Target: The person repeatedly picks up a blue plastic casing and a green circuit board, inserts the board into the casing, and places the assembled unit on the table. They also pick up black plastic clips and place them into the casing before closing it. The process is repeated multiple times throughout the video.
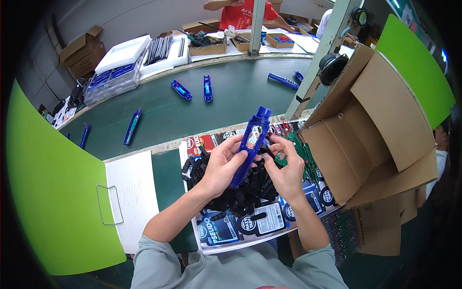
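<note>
A long blue plastic housing [261, 118] is tilted in front of me, its upper end pointing away and slightly right. Through an oval opening in it, pale and reddish parts show. My left hand [222, 166] is closed round the housing, thumb on its face. Close to the housing's right side is my right hand [287, 171], fingers bent and apart, with nothing visible between thumb and index finger. Under both hands lies a heap of small black plastic pieces [245, 204]. Green circuit boards with red wires [308, 161] lie just right of my right hand.
An open cardboard box [332, 159] stands at the right. Beyond the printed sheet [207, 236], a green conveyor belt [168, 120] carries several blue housings [207, 89]. Green panels flank both sides; a metal post [320, 60] rises behind. Across the belt is a person in red [237, 17].
</note>
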Demonstrator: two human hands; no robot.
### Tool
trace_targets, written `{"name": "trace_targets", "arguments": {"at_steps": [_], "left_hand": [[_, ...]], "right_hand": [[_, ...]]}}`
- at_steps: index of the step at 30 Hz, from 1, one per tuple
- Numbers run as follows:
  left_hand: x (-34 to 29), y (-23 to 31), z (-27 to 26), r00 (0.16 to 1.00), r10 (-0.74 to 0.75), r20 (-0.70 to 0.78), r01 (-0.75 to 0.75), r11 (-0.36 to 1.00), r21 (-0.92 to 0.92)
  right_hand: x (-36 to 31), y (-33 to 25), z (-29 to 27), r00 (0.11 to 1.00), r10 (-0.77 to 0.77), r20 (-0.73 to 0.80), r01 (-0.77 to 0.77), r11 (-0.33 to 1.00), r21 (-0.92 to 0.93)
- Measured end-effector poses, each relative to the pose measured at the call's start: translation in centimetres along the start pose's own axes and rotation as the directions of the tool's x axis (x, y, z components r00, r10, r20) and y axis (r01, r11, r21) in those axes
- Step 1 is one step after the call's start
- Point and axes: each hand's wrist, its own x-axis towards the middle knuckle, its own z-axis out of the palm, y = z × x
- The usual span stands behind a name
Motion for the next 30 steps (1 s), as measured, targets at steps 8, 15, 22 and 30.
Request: {"name": "trace_targets", "arguments": {"at_steps": [8,15,22,30], "left_hand": [[-1.1,-1.6,0.3,0.996,0.085,-0.04,-0.08,0.99,0.12],[-1.2,-2.3,1.0,0.992,0.114,-0.053,-0.106,0.986,0.126],[-1.3,-2.8,2.3,0.987,0.149,-0.061,-0.146,0.987,0.061],[-0.9,-3.2,3.0,0.977,0.156,-0.146,-0.138,0.982,0.126]], "right_hand": [[0.3,-0.4,-1.8,1.0,-0.005,-0.014,0.008,0.971,0.237],[0.1,-1.6,-1.4,0.992,-0.059,-0.113,0.071,0.991,0.111],[0.5,-1.0,1.2,0.953,-0.195,-0.231,0.175,0.979,-0.103],[-0.1,-0.5,2.2,0.934,-0.208,-0.292,0.184,0.977,-0.106]]}}
